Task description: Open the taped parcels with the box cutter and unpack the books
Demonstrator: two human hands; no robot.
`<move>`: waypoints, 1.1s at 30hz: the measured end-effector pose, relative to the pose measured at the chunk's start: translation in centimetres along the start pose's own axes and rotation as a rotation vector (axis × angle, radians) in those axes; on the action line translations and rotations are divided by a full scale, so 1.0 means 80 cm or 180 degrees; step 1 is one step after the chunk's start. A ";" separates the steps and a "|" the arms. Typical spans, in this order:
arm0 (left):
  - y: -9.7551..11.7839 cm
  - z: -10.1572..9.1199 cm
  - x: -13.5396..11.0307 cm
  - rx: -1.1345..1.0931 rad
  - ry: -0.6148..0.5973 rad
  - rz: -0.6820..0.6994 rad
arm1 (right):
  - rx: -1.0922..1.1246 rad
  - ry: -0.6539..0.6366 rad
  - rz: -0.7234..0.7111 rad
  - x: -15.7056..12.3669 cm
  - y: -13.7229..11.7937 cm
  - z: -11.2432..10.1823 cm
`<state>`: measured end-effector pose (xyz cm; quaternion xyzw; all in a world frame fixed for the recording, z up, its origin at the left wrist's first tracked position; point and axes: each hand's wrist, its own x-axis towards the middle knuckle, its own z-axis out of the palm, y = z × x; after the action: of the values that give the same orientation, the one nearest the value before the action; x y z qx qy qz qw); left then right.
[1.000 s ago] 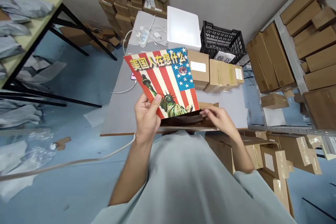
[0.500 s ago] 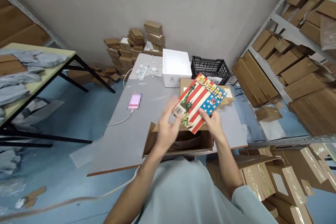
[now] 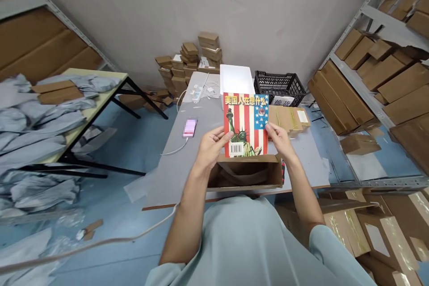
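Upright before me is a book with red and white stripes, a starred blue corner, a green statue and a barcode label on its cover. My left hand grips its left edge, thumb on the front. Its right edge is pinched by my right hand, thumb in front and fingers partly hidden behind. Just below, an open cardboard box stands at the near edge of the grey table; a strip of something brownish shows inside it.
A phone on a white cable lies to the left. Behind the book stand a white foam box, a black plastic crate and a taped carton. Shelves with cardboard boxes rise on the right; grey bags cover a side table.
The book has turned from a tilt to upright, facing me squarely. My left hand has closed on its left edge; the right hand keeps its hold. The view has swung slightly left.
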<state>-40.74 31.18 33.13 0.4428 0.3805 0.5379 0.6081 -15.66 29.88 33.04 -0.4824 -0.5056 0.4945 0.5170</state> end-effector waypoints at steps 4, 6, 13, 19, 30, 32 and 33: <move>0.007 0.002 -0.005 0.0101 0.0398 0.0499 | -0.0317 0.0395 -0.0548 -0.013 0.001 0.000; 0.009 0.010 -0.010 0.0290 0.0598 0.0739 | -0.0372 0.0328 -0.0727 -0.024 0.000 0.011; -0.001 0.047 -0.037 0.1333 0.0152 0.1314 | -0.0342 0.0073 -0.0765 -0.027 -0.002 0.072; 0.008 0.006 -0.015 0.1410 0.0381 0.1176 | 0.0170 0.0332 -0.0315 -0.007 -0.009 0.040; 0.012 0.005 -0.012 0.0002 0.0104 -0.0036 | 0.0215 -0.0326 0.0006 0.007 0.000 0.031; 0.012 0.004 -0.013 0.0099 0.0277 0.0189 | 0.0132 -0.0163 -0.0162 0.012 0.008 0.030; 0.012 0.004 -0.012 0.0175 0.0371 0.0317 | 0.0055 -0.0015 -0.0291 0.012 0.010 0.029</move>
<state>-40.89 30.19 34.09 0.4456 0.4073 0.5818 0.5450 -18.03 30.91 32.37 -0.4531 -0.5240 0.4759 0.5420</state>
